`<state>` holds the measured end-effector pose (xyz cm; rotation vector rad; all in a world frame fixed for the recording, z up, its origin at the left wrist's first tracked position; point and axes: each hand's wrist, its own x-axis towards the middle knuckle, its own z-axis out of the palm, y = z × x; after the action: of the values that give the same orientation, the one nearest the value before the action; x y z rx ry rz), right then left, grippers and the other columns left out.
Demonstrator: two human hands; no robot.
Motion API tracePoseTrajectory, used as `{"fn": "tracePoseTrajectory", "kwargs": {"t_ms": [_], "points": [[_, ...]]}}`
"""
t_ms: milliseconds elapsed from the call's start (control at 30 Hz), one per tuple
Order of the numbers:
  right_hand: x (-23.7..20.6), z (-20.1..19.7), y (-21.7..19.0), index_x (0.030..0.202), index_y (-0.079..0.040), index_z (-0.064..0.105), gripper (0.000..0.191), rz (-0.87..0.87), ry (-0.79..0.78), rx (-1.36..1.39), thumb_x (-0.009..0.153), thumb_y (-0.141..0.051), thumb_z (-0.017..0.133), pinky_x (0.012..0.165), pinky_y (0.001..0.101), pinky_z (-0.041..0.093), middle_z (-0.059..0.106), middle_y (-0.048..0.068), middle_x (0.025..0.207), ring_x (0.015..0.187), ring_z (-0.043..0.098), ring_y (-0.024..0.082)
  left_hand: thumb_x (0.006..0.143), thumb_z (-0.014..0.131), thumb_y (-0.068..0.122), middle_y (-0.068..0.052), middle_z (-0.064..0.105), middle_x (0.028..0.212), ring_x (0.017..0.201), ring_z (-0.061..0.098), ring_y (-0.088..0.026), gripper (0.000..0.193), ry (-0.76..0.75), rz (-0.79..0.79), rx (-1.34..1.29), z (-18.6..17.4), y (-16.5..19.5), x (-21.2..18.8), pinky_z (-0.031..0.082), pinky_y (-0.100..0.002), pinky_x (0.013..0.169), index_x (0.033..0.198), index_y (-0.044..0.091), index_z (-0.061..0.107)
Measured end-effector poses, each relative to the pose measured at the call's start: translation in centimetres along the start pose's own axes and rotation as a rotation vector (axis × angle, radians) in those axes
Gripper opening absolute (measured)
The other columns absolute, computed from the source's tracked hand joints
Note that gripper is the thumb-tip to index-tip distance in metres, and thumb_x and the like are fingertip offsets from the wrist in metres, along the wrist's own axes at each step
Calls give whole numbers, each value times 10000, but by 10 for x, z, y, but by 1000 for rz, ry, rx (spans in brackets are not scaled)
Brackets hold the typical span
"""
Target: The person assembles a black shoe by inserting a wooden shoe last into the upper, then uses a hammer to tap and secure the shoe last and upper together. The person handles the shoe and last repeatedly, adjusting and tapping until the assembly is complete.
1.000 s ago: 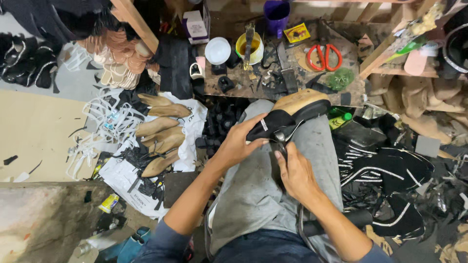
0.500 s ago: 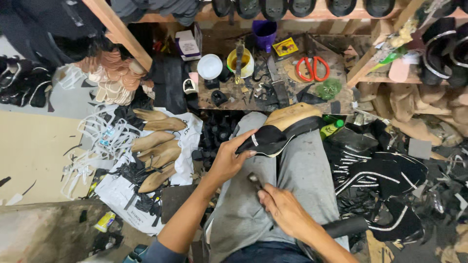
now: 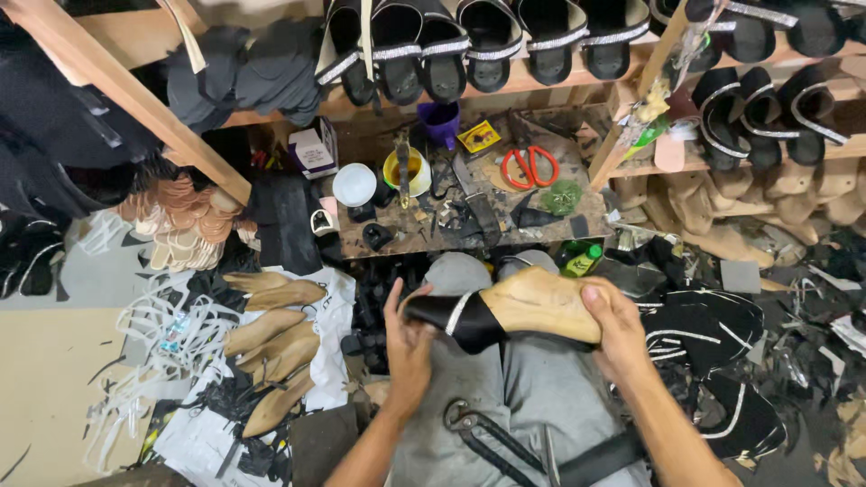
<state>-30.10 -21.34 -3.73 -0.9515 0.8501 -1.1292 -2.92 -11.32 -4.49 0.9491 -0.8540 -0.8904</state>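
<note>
Pliers (image 3: 487, 437) dropped; scissors (image 3: 530, 167) beyond last (image 3: 532, 307).

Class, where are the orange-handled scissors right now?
In the head view, the orange-handled scissors lie on the cluttered workbench, upper centre-right, beside a green tangle.

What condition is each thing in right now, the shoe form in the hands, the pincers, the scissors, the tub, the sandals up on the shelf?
Wooden shoe last: held level over the lap, black upper with silver band on its toe end.
Left hand: grip on the toe end.
Right hand: grip on the heel end.
Pincers: lying on the lap, unheld.
Red-handled scissors: lying on the workbench; blades too cluttered to tell.
Yellow tub: uncovered.
Black sandals: lined up on the shelf.
</note>
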Motion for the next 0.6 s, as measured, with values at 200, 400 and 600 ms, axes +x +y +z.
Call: {"fn": "tracePoseTrajectory", "kwargs": {"t_ms": [200, 400, 600], "points": [[-49, 59, -24, 1189, 6, 670, 297, -95, -158, -451, 1002, -220, 620, 880, 319, 539, 727, 126, 1096, 965, 685, 169, 958, 295, 766, -213, 559, 1480, 1225, 649, -314, 922, 164, -482, -781, 33, -47, 1, 568, -431, 1023, 1528, 58, 452], [-65, 59, -173, 1366, -11, 505, 401, -594, -790, 647, 1087, -295, 548, 860, 396, 548, 635, 263, 1271, 893, 669, 273, 942, 352, 778, -212, 562, 1405, 940, 632, -332, 762, 18, -596, -1124, 17, -91, 17, 586, -458, 693, 1426, 203, 481], [-84, 75, -203, 1298, -6, 502, 355, -696, -1211, 562, 1073, -278, 548, 826, 388, 526, 613, 242, 1196, 858, 643, 256, 923, 371, 799, -232, 552, 1408, 902, 621, -339, 805, -32, -636, -943, 32, -124, 30, 579, -459, 674, 1433, 182, 450]]}}
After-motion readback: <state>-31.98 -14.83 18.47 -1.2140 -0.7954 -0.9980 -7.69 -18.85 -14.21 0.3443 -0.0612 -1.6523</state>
